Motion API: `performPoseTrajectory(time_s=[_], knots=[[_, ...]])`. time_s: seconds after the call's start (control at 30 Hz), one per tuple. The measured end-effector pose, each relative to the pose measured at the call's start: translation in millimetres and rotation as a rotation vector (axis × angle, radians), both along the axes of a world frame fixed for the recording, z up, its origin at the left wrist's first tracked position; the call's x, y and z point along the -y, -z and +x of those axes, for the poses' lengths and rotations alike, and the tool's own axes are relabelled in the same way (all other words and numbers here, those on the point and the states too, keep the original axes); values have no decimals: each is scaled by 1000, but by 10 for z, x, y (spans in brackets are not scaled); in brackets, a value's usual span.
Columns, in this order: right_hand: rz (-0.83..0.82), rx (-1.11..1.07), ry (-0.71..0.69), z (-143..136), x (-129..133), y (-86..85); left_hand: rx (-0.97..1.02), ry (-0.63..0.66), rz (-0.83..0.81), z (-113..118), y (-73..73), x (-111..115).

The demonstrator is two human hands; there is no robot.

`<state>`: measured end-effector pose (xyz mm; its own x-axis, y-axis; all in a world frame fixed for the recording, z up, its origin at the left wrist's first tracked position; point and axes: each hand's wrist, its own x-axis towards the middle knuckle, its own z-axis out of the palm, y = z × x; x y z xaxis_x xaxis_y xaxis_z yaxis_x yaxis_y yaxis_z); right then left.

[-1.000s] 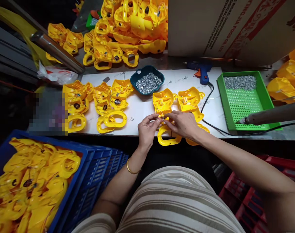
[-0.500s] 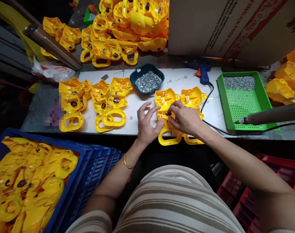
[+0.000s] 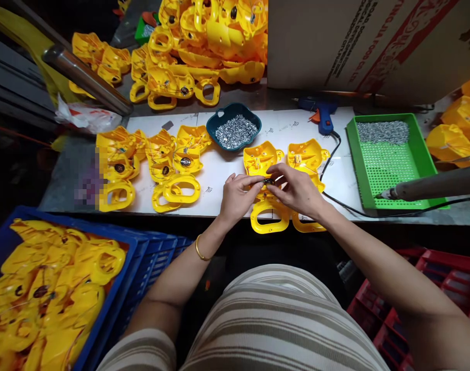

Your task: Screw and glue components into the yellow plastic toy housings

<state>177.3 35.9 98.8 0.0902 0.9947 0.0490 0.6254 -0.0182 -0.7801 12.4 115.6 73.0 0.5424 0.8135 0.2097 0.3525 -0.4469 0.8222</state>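
My left hand [image 3: 238, 197] and my right hand [image 3: 298, 191] meet over a yellow plastic toy shell [image 3: 260, 154]. Between their fingertips is a small black round part [image 3: 269, 181], raised a little above the shell. Left thumb and forefinger pinch its left side; the right fingers grip its right side. Part of the shell is hidden under my hands, while its ring handle [image 3: 254, 222] shows at the table's front edge. A second yellow shell [image 3: 305, 152] lies just right of it, partly covered by my right hand.
Several more yellow shells [image 3: 117, 141] lie at left. A dark bowl of screws [image 3: 215, 133], a blue glue gun [image 3: 324, 111] and a green tray [image 3: 432, 178] stand around the hands. A metal-tipped tool [image 3: 424, 186] reaches over the tray. A blue crate [image 3: 122, 268] stands lower left.
The black round part has come up from inside the shell. My left hand, spread open before, has closed on the part beside my right fingers.
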Motion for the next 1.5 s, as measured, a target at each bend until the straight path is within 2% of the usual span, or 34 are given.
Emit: performPoseTrajectory(time_s=[0.13, 0.23, 0.33, 0.53, 0.63, 0.73, 0.8, 0.9, 0.97, 1.2, 1.5], knots=[[93, 185, -34, -45, 44, 72, 89, -39, -111, 0, 19, -20], [101, 281, -10, -49, 46, 95, 87, -73, -83, 2, 23, -32], [118, 280, -20, -46, 43, 99, 84, -105, -67, 3, 15, -37], [149, 288, -10, -50, 57, 108, 107, -75, -189, -7, -12, -34], [159, 269, 23, -53, 58, 88, 110, -55, -149, -45, -21, -32], [55, 328, 99, -72, 43, 34, 132, -92, -41, -115, 2, -21], [-73, 393, 108, -103, 22, -5, 144, -107, -42, -154, 41, 3], [-225, 483, 92, -169, -22, -41, 123, -20, -116, -154, 115, 67], [-271, 525, 90, -211, -50, -46, 102, 36, -135, -123, 158, 110], [-282, 584, 74, -275, -88, -10, 21, 7, -63, -88, 237, 132], [-202, 557, 72, -274, -45, 90, -62, 5, -38, -104, 197, 151]])
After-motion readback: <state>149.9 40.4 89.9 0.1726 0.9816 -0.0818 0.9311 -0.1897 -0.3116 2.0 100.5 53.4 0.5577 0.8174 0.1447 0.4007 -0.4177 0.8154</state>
